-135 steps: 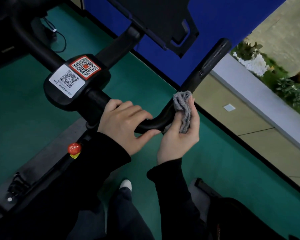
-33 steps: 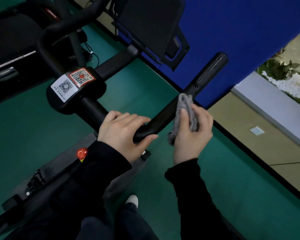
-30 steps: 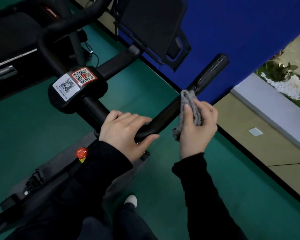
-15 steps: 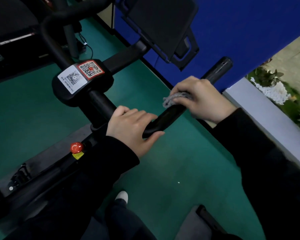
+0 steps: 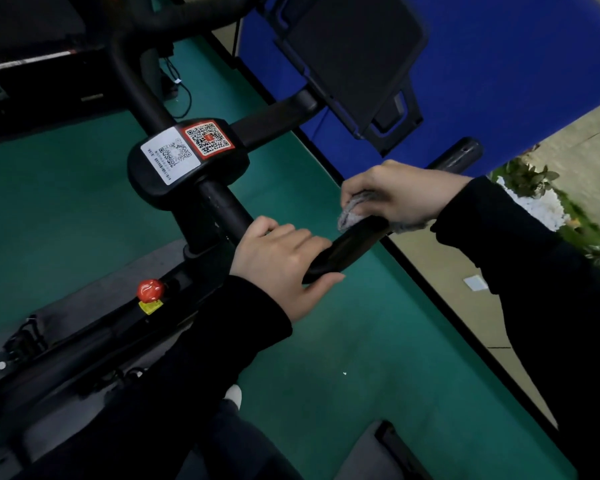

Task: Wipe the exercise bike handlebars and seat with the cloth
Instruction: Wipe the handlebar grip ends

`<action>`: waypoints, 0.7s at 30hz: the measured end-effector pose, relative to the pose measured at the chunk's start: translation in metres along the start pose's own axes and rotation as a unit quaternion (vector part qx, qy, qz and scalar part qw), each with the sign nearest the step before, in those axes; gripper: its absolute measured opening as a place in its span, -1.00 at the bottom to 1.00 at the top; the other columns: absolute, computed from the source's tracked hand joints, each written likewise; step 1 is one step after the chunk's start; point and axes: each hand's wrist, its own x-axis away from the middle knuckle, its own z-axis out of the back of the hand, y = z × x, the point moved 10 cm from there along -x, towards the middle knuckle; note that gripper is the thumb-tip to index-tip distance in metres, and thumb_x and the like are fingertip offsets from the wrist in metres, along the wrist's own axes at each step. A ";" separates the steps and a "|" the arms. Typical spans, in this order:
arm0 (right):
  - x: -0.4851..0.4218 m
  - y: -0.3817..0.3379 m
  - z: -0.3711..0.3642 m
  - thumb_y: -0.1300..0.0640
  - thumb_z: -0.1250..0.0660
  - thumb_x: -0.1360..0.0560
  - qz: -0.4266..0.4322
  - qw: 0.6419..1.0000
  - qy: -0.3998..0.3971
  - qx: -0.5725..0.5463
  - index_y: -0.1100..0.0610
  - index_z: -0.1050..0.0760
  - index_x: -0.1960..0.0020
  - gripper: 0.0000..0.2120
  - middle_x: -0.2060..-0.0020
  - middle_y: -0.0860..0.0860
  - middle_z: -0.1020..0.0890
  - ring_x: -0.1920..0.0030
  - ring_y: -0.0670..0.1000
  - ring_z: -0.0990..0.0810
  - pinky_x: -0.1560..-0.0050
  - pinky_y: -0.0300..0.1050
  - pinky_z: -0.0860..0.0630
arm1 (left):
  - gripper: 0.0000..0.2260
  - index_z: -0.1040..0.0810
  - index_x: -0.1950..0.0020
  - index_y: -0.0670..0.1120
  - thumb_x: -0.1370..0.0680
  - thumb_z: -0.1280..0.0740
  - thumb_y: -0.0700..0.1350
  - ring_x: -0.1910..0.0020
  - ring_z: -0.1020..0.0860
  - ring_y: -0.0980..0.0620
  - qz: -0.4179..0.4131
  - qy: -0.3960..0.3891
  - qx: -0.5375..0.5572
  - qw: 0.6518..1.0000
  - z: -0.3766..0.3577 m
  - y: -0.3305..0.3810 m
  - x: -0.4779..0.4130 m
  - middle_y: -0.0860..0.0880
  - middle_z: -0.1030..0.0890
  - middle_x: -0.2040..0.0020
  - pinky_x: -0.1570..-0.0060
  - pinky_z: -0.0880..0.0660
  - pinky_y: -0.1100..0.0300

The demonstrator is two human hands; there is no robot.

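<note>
Turned palm-down since 1 second ago, the right hand (image 5: 399, 195) has its grip clamped on the cloth (image 5: 351, 212) atop the handlebar (image 5: 350, 244). Just nearer, the left hand (image 5: 278, 268) has its grip clamped round that bar.

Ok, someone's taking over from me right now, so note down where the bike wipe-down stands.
Left hand: grips the black handlebar at its bend, steadying it.
Right hand: wraps the gray cloth around the handlebar's right arm, partway along.
Done: wiping of that arm is under way; how much is clean cannot be told.
Left: the bar end beyond the right hand, the handlebar's other side, then the seat, which is not clearly in view.
</note>
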 end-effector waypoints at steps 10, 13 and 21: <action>0.006 0.013 0.006 0.27 -0.24 -0.57 -0.040 0.999 0.025 0.003 0.12 -0.51 0.03 -0.90 0.37 -0.13 -0.50 0.41 -0.37 -0.47 0.41 -0.44 -0.34 | -0.67 -0.64 0.06 -0.04 -0.47 -0.28 0.19 0.28 -0.58 -0.04 -0.006 -0.006 -0.005 1.000 -0.002 0.001 0.001 0.05 -0.60 0.29 0.11 -0.27 0.11; 0.011 0.014 0.005 0.27 -0.24 -0.57 -0.032 0.997 0.074 0.006 0.14 -0.53 -0.01 -0.89 0.31 -0.12 -0.53 0.37 -0.30 -0.48 0.35 -0.46 -0.32 | -0.66 -0.64 0.05 -0.04 -0.48 -0.25 0.20 0.29 -0.57 -0.03 -0.002 -0.014 -0.007 1.000 -0.003 0.001 0.001 0.05 -0.60 0.28 0.11 -0.27 0.11; 0.080 0.028 -0.003 0.35 -0.28 -0.54 -0.084 0.844 0.508 -0.151 0.27 -0.57 -0.04 -0.87 0.07 0.09 -0.63 0.03 0.03 -0.59 -0.03 -0.25 -0.45 | -0.66 -0.64 0.07 -0.03 -0.48 -0.24 0.19 0.29 -0.58 -0.02 0.003 -0.020 -0.006 1.000 -0.003 0.000 0.001 0.06 -0.60 0.29 0.12 -0.28 0.11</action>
